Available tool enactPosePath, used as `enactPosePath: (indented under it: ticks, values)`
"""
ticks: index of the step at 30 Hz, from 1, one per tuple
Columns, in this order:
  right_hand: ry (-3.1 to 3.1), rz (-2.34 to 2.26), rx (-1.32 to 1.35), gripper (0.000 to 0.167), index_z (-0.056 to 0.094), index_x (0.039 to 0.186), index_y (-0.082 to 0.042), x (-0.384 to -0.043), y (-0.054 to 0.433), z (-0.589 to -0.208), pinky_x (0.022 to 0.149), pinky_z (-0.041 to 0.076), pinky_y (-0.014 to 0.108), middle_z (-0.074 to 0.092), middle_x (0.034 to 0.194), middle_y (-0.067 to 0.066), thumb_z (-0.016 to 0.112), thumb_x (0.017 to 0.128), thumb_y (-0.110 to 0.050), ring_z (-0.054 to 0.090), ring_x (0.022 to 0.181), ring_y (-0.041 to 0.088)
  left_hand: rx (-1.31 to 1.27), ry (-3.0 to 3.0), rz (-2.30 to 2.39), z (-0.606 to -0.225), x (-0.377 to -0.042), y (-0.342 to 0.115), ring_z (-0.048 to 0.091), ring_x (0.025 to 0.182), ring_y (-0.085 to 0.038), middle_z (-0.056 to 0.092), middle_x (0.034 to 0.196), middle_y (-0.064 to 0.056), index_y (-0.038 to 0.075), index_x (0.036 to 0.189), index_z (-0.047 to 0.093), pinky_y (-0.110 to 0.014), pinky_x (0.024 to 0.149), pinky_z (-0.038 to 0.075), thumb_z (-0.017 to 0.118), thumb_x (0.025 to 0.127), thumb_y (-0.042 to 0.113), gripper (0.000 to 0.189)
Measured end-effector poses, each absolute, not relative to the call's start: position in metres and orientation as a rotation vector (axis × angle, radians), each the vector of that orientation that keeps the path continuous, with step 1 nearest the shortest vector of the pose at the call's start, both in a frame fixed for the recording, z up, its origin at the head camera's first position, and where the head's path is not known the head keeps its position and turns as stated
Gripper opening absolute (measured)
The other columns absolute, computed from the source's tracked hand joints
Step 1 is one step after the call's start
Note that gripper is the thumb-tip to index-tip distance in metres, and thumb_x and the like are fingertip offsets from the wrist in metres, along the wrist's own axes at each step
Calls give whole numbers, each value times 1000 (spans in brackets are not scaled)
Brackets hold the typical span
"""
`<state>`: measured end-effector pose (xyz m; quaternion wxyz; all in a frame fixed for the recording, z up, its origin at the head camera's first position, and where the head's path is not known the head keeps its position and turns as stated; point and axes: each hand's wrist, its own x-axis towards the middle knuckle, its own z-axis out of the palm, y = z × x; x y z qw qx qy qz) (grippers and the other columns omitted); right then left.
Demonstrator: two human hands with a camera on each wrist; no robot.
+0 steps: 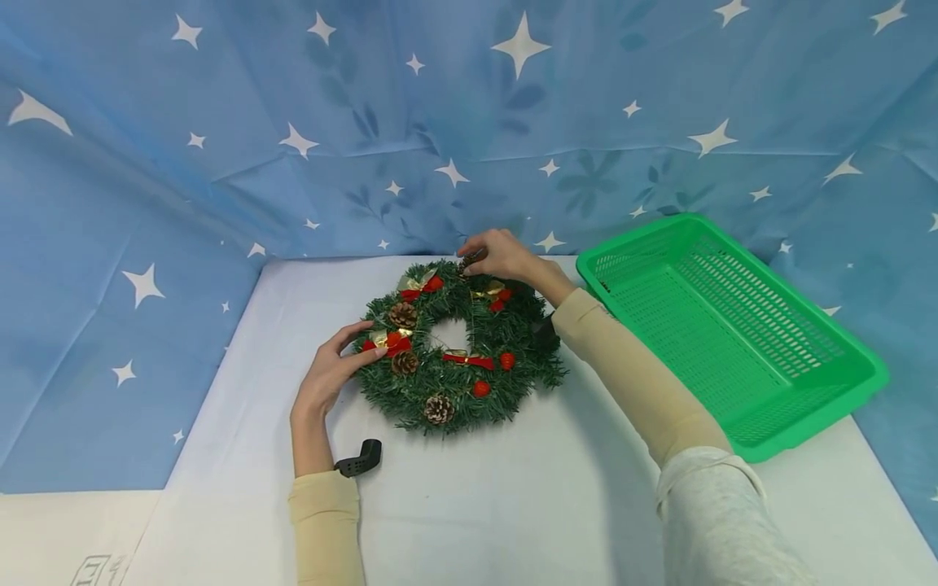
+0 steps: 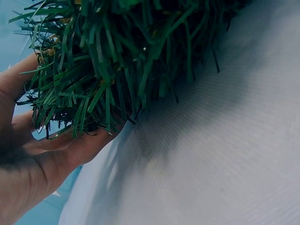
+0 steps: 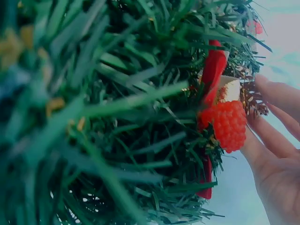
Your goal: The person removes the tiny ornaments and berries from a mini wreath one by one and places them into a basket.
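Note:
A green wreath (image 1: 454, 382) lies on the white table, trimmed with red and gold bows, red berries and pine cones. My left hand (image 1: 328, 370) grips its left side, thumb over a red bow (image 1: 396, 345); the left wrist view shows fingers (image 2: 89, 147) tucked beneath the green strands. At the wreath's far edge, my right hand (image 1: 506, 254) pinches a small brown pine cone (image 1: 472, 259) between thumb and fingers. In the right wrist view that pine cone (image 3: 253, 96) sits right behind a red raspberry-like berry (image 3: 228, 126) and a red bow.
A green plastic basket (image 1: 813, 325) with mesh walls stands to the right, tilted in this view, close to my right forearm. Blue star-patterned cloth (image 1: 469, 122) hangs behind the table. A black device (image 1: 361, 460) is worn at my left wrist.

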<state>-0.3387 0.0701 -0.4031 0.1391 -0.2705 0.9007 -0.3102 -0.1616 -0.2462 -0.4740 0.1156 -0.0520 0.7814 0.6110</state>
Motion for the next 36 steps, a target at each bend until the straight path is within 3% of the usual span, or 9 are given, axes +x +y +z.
enactPosePath:
  ticks: [4, 8, 16, 19, 23, 28, 36]
  values:
    - [2634, -876, -787, 35, 73, 128, -7, -337, 69, -404, 96, 55, 44, 70, 130, 13, 77, 94, -11, 68, 114, 30, -153, 2288, 1792, -473, -162, -245, 43, 142, -44, 21, 171, -10, 21, 156, 46, -62, 116, 33, 77, 95, 33, 70]
    - [2650, -867, -787, 32, 74, 126, -7, -336, 69, -403, 94, 55, 43, 73, 126, 12, 76, 94, -11, 69, 111, 29, -157, 2292, 1788, -474, -161, -246, 40, 145, -45, 19, 171, -10, 21, 156, 46, -63, 117, 32, 77, 95, 33, 70]
    - [2649, -894, -762, 31, 75, 125, -5, -333, 71, -396, 91, 57, 42, 72, 128, 13, 76, 94, -9, 70, 109, 28, -148, 2310, 1775, -473, -160, -245, 16, 157, -44, 20, 171, -9, 21, 157, 45, -65, 118, 29, 77, 95, 34, 71]
    - [2658, -880, -744, 30, 76, 124, -7, -332, 73, -392, 93, 56, 42, 71, 131, 12, 76, 94, -10, 68, 114, 29, -148, 2304, 1774, -474, -160, -245, 14, 157, -44, 19, 171, -9, 21, 157, 45, -65, 118, 29, 77, 95, 34, 71]
    - [2665, -866, -734, 29, 76, 124, -11, -331, 76, -389, 94, 55, 43, 69, 134, 11, 76, 95, -11, 66, 118, 29, -141, 2302, 1775, -475, -160, -245, 13, 157, -44, 20, 171, -10, 20, 157, 45, -65, 118, 30, 76, 95, 33, 71]
    - [2683, -875, -757, 27, 77, 122, -10, -329, 78, -385, 89, 56, 41, 71, 129, 12, 75, 95, -11, 69, 110, 28, -135, 2307, 1773, -476, -160, -245, 13, 157, -44, 20, 171, -11, 19, 157, 45, -65, 118, 30, 76, 95, 33, 71]
    - [2678, -902, -791, 28, 76, 122, -6, -325, 85, -375, 87, 57, 40, 74, 122, 14, 76, 94, -11, 71, 106, 27, -137, 2300, 1779, -475, -159, -245, 22, 154, -45, 21, 171, -10, 21, 158, 44, -64, 116, 33, 76, 96, 33, 71]
